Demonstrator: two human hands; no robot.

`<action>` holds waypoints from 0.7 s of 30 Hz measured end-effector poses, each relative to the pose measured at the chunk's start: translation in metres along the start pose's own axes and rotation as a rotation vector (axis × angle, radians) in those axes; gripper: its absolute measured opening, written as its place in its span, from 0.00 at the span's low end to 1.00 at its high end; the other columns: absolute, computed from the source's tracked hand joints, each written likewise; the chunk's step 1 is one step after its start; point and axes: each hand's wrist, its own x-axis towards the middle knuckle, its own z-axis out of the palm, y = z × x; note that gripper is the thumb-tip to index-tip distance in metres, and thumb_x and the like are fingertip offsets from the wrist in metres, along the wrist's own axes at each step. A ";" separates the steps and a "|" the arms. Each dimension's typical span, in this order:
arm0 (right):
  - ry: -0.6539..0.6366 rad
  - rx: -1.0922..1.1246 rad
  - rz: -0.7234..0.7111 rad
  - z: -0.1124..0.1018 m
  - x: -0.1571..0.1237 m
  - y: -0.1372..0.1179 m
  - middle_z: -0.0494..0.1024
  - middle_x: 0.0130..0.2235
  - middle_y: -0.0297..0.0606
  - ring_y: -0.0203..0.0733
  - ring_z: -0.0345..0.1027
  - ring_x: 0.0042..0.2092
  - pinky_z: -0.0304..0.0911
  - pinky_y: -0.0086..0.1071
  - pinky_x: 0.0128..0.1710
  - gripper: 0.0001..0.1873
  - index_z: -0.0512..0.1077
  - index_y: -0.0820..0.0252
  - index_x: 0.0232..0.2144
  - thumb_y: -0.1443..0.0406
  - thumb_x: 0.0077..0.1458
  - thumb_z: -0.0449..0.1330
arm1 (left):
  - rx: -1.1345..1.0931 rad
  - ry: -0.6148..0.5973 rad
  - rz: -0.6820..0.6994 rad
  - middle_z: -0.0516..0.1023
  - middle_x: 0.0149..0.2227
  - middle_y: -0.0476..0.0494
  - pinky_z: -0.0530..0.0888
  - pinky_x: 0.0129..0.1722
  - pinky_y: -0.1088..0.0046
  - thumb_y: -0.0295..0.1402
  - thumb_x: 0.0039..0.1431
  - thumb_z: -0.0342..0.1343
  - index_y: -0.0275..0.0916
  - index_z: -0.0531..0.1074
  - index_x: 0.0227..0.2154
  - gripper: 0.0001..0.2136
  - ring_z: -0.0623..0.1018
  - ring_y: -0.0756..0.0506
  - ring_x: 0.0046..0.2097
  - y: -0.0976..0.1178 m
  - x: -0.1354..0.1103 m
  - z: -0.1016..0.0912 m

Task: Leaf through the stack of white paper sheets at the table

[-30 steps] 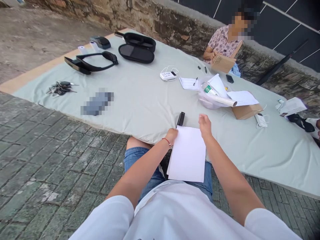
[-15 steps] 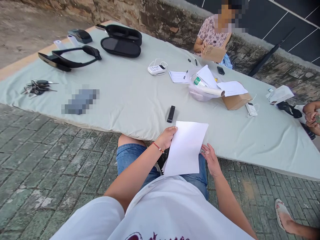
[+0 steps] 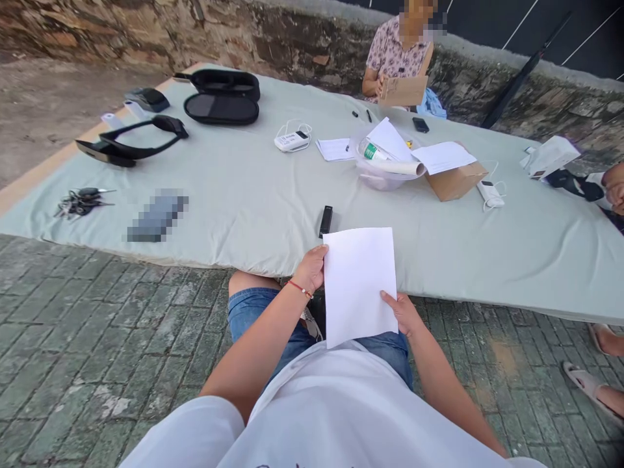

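Note:
White paper [image 3: 359, 286], blank on the side facing me, is held over my lap at the table's near edge. My left hand [image 3: 312, 268] grips its upper left edge, thumb on top and fingers behind. On the right edge, lower down, my right hand [image 3: 403, 312] pinches the paper with the thumb over its face; the other fingers are mostly hidden underneath. Just beyond the paper's top left corner a small black device [image 3: 325, 221] lies on the cloth-covered table [image 3: 244, 195].
Keys [image 3: 82, 202], a blurred flat item [image 3: 156, 216], a headset-like band [image 3: 131, 143] and an open black case [image 3: 221, 97] lie to the left. A plastic basin [image 3: 385, 179] and cardboard box [image 3: 455, 180] stand ahead. Across the table a person holds cardboard [image 3: 403, 91]; another person's hand [image 3: 615, 185] shows right.
My right hand has gone from open beside the paper to pinching its right edge. The paper now sits straighter and slightly further left. The camera view has shifted.

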 end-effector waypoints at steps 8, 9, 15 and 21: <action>0.114 0.020 0.042 -0.012 -0.003 0.011 0.83 0.42 0.46 0.55 0.79 0.43 0.74 0.45 0.46 0.20 0.80 0.59 0.37 0.51 0.47 0.69 | 0.327 -0.151 -0.195 0.80 0.32 0.42 0.72 0.31 0.74 0.44 0.53 0.62 0.36 0.75 0.31 0.14 0.77 0.48 0.31 -0.041 -0.048 -0.043; 0.106 -0.006 0.048 -0.013 -0.004 0.013 0.83 0.42 0.46 0.55 0.79 0.43 0.74 0.45 0.45 0.20 0.80 0.59 0.36 0.50 0.47 0.69 | 0.355 -0.157 -0.211 0.80 0.30 0.43 0.71 0.32 0.74 0.45 0.50 0.63 0.37 0.74 0.28 0.15 0.77 0.48 0.31 -0.047 -0.055 -0.050; 0.048 -0.136 0.030 -0.008 -0.004 0.013 0.83 0.40 0.45 0.55 0.79 0.41 0.74 0.44 0.43 0.22 0.80 0.58 0.37 0.48 0.49 0.67 | 0.364 -0.100 -0.222 0.77 0.26 0.46 0.70 0.32 0.72 0.49 0.40 0.68 0.37 0.73 0.24 0.19 0.75 0.47 0.30 -0.077 -0.069 -0.079; 0.091 -0.146 0.009 -0.004 -0.006 0.009 0.83 0.43 0.43 0.53 0.79 0.43 0.74 0.43 0.43 0.25 0.78 0.57 0.43 0.49 0.47 0.68 | 0.342 -0.002 -0.129 0.72 0.21 0.51 0.64 0.27 0.75 0.46 0.33 0.72 0.37 0.67 0.20 0.22 0.69 0.51 0.24 -0.083 -0.065 -0.083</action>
